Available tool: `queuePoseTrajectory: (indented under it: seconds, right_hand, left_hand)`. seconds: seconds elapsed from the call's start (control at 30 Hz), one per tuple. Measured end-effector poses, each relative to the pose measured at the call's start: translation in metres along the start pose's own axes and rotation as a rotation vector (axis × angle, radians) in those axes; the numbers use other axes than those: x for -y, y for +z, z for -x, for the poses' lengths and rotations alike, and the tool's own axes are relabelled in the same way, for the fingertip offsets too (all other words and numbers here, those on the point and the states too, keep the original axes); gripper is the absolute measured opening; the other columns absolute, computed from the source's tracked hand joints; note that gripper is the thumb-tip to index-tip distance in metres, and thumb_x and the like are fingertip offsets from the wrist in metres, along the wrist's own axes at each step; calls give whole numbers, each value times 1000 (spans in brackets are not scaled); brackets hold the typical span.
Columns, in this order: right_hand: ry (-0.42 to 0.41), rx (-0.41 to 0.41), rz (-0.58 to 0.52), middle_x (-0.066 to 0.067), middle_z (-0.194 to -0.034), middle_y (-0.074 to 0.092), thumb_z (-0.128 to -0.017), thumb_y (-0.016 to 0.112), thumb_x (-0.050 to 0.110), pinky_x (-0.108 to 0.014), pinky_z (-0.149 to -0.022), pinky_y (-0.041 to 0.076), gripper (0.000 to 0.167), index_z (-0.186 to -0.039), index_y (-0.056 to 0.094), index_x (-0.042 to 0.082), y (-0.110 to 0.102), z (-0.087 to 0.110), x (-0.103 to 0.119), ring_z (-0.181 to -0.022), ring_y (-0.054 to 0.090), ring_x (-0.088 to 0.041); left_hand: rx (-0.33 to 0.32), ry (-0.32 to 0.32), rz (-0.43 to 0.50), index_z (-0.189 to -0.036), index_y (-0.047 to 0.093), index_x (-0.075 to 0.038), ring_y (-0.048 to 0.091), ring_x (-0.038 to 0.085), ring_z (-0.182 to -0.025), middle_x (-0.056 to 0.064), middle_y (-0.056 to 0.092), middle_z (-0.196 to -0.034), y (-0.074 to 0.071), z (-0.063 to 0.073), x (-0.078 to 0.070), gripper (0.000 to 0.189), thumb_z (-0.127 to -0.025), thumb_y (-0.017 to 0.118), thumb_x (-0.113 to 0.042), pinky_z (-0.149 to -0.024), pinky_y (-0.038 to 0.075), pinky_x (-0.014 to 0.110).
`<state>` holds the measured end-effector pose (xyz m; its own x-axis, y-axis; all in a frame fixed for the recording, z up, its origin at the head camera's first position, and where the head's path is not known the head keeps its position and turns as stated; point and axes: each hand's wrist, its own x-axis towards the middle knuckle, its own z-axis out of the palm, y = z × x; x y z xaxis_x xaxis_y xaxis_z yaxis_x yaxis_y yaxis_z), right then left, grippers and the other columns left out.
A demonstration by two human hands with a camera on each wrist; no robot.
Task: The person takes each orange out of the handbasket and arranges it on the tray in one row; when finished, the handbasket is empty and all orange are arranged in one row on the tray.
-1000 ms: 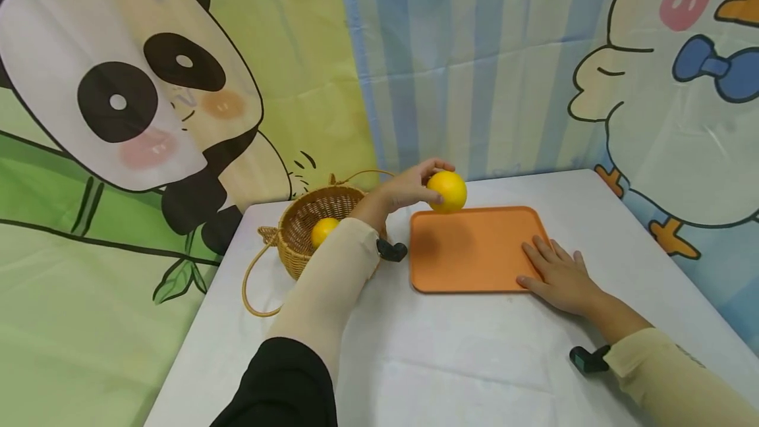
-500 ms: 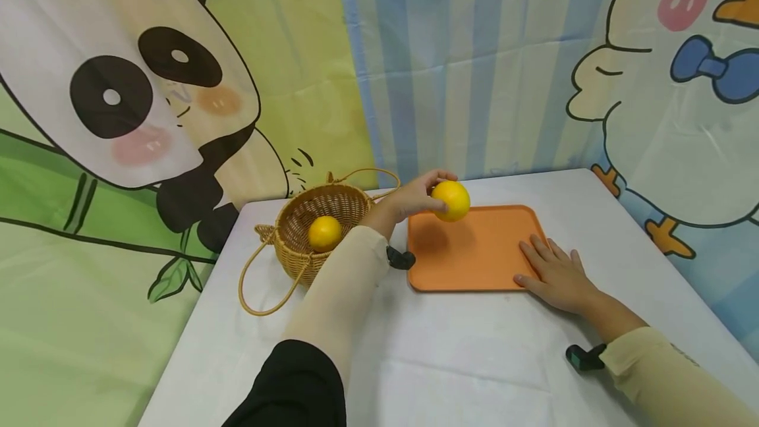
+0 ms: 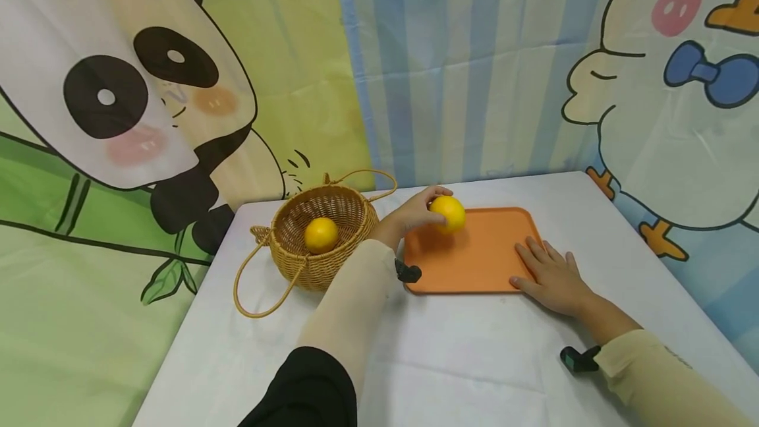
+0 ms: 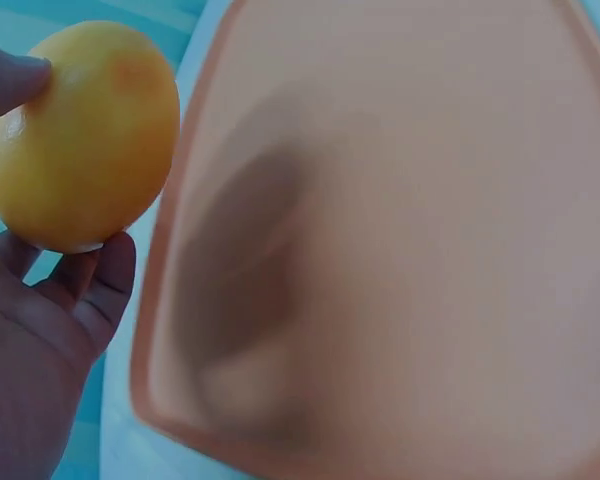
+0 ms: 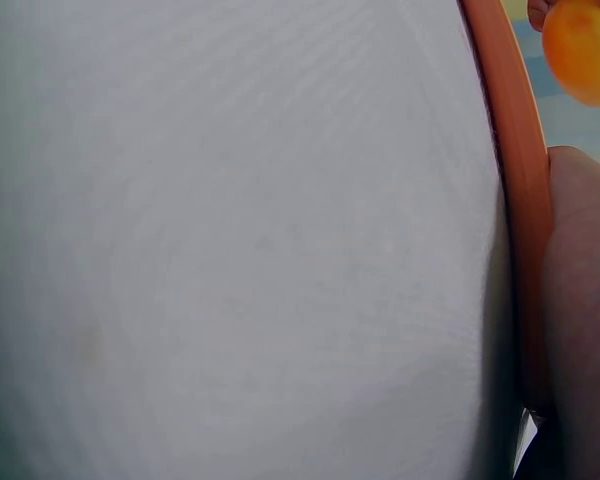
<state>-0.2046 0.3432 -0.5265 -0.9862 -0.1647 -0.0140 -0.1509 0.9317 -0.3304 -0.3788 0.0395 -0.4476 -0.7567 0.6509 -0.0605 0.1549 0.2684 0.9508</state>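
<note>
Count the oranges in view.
2: one orange held in the left hand near the tray, another orange inside the wicker basket. The basket could hide more.

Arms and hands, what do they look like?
The left sleeve is cream with a black upper part; the right sleeve is pale yellow with faint marks. Small black gadgets sit by both cuffs. Left hand and right hand wear no gloves.

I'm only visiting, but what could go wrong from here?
Perhaps two things. The left hand holds a round fruit up off the tray with thumb and fingers; it could slip, and the tray's rim looks low, so it might roll off. The left sleeve crosses in front of the basket in the head view and might nudge it; I can't tell if they touch.
</note>
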Motion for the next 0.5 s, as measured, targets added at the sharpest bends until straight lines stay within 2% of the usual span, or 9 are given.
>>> queuePoseTrajectory:
  seconds: [0.23,0.5]
  right_hand:
    - [-4,-7,-1,-32,-172,19,-105,55,62,-85,-113,1,91,-166,31,-1,-1,2,2,-155,12,-60]
    - [-6,-11,-6,-32,-171,19,-104,56,61,-85,-113,0,91,-166,31,-1,-1,3,4,-155,12,-61]
  left_hand:
    - [-42,-27,-50,-151,54,-9,57,28,-121,12,55,-146,8,-3,11,67,-89,75,-1,-105,49,39]
    - [-85,-59,-104,-150,56,-12,55,28,-124,11,57,-146,11,-5,27,66,-88,76,-5,-111,45,43]
